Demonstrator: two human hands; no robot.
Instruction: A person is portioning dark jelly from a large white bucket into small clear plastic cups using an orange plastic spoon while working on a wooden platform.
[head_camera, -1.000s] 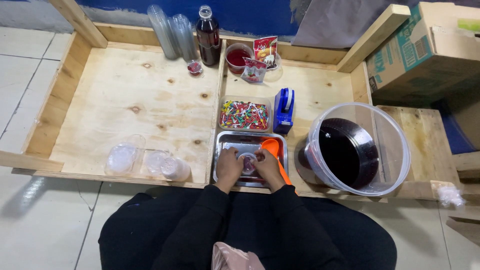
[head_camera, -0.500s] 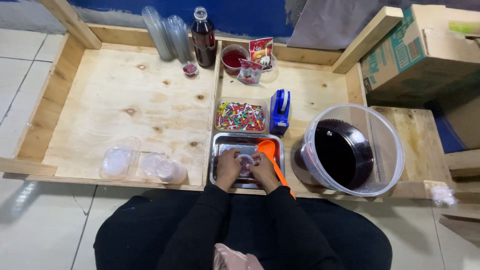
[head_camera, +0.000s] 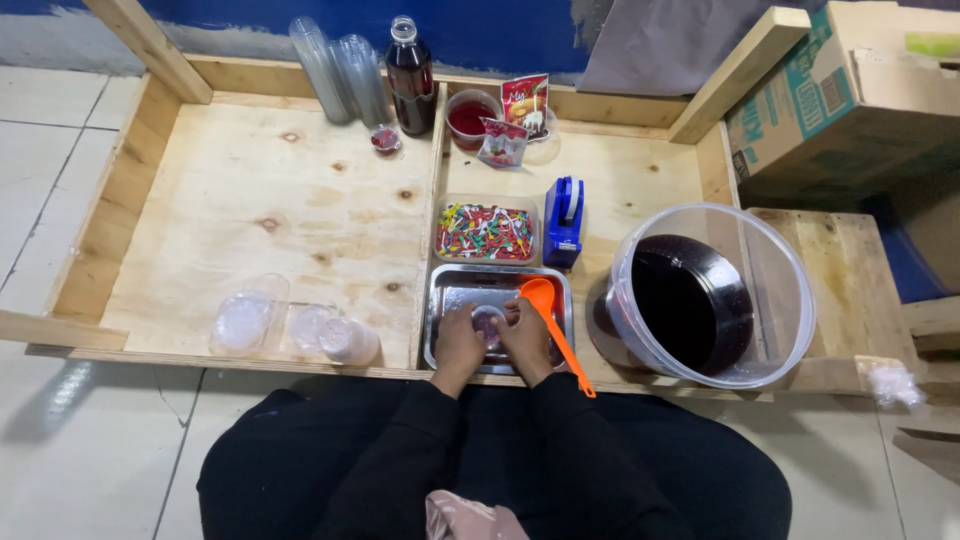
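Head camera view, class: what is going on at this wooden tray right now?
A person in black sleeves sits at a plywood tray. Both hands, left hand and right hand, close around a small clear cup over a metal pan. An orange ladle rests in the pan beside the right hand. To the right stands a large clear tub of dark liquid. Behind the pan lie a box of coloured picks and a blue tape dispenser. More clear cups lie to the left.

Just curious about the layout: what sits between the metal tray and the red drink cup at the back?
In the head view, a clear box of colourful small pieces lies between the metal tray and the red drink cup.
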